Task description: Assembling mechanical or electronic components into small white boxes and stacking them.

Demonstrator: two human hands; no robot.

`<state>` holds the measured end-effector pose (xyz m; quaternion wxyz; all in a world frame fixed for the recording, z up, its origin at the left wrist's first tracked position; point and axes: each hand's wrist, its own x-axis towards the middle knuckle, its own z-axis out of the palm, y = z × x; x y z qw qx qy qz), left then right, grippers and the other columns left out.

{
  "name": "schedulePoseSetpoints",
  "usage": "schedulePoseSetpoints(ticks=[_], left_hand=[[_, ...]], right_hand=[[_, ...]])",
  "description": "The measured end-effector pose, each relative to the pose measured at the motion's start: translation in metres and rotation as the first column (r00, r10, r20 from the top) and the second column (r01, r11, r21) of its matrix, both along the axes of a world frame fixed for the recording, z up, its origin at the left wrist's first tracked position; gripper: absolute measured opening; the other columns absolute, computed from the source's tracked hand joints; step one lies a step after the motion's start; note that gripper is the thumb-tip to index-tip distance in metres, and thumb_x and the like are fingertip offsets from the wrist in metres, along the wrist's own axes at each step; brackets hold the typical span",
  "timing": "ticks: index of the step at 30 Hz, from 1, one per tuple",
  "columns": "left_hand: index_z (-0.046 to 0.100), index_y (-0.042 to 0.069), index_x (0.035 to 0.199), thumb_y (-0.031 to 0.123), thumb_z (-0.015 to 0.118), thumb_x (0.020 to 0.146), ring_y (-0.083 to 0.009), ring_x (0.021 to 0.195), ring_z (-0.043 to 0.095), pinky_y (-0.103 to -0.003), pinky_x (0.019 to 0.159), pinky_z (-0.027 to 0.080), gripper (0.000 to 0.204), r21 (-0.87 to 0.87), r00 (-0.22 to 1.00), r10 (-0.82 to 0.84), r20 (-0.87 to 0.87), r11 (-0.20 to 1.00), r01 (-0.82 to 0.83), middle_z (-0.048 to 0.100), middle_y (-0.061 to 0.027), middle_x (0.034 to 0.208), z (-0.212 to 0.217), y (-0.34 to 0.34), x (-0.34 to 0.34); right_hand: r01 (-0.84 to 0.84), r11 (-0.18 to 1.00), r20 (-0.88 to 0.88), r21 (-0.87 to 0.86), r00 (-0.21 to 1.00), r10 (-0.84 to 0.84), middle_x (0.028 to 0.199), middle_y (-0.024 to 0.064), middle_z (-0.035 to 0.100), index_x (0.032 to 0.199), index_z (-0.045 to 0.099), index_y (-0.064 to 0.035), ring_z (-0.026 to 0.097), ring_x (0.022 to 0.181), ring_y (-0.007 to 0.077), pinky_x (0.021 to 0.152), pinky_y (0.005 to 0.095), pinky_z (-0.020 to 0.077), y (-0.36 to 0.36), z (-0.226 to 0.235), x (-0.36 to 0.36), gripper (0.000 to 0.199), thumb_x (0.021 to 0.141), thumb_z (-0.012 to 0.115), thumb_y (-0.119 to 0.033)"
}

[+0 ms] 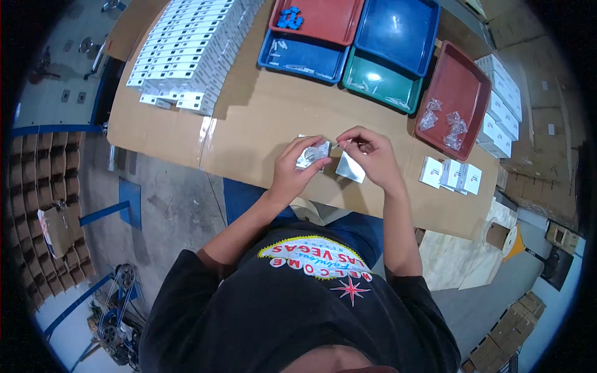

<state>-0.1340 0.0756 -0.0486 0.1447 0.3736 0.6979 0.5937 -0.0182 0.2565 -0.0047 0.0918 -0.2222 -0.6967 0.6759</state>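
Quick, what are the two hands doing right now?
Left hand: closed on a small clear plastic bag.
Right hand: fingers pinched together on something thin; what it is cannot be told.

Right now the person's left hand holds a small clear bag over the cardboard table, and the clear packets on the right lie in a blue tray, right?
Not quite. The packets lie in a red tray, not a blue one, as the head view shows. The rest holds: the left hand holds a small clear bag over the cardboard table.

Bright overhead light, tray glare, fisheye edges dark.
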Motion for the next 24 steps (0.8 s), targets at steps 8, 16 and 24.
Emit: schedulePoseSetpoints(ticks=[8, 16, 24], left_hand=[[0.070, 0.002, 0.122, 0.012, 0.083, 0.082, -0.0293, 0.106, 0.070, -0.038, 0.091, 0.055, 0.043, 0.027, 0.998, -0.039, -0.058, 0.999, 0.040, 0.072, -0.0140, 0.117, 0.002, -0.014, 0.008], [0.070, 0.002, 0.122, 0.010, 0.082, 0.084, -0.0265, 0.106, 0.071, -0.036, 0.093, 0.054, 0.041, 0.016, 1.000, -0.018, -0.004, 1.000, 0.019, 0.072, -0.0141, 0.115, -0.005, -0.029, 0.019], [0.069, 0.001, 0.125, 0.010, 0.078, 0.091, -0.0205, 0.103, 0.067, -0.033, 0.093, 0.052, 0.037, -0.051, 0.989, 0.034, 0.143, 0.998, -0.027, 0.072, -0.0121, 0.113, -0.019, -0.039, 0.025]], right_hand=[[-0.046, 0.966, 0.023, 0.255, 0.999, 0.042, 0.090, 0.0023, 0.067, 0.105, 0.075, -0.0010, 0.052, 0.071, 0.0057, 0.062, 0.0227, 0.0409, -0.043, 0.011, 0.004, 0.013, 0.093, 0.072, -0.004], [0.004, 0.970, -0.014, 0.245, 1.000, -0.001, 0.092, 0.0020, 0.065, 0.108, 0.077, -0.0017, 0.054, 0.076, 0.0071, 0.066, 0.0230, 0.0421, -0.047, 0.002, 0.013, 0.014, 0.097, 0.069, -0.006], [0.117, 0.863, 0.030, 0.492, 0.988, -0.151, 0.087, 0.0091, 0.068, 0.104, 0.075, -0.0010, 0.058, 0.069, 0.0150, 0.065, 0.0291, 0.0470, 0.021, -0.023, 0.018, 0.016, 0.096, 0.069, -0.013]])
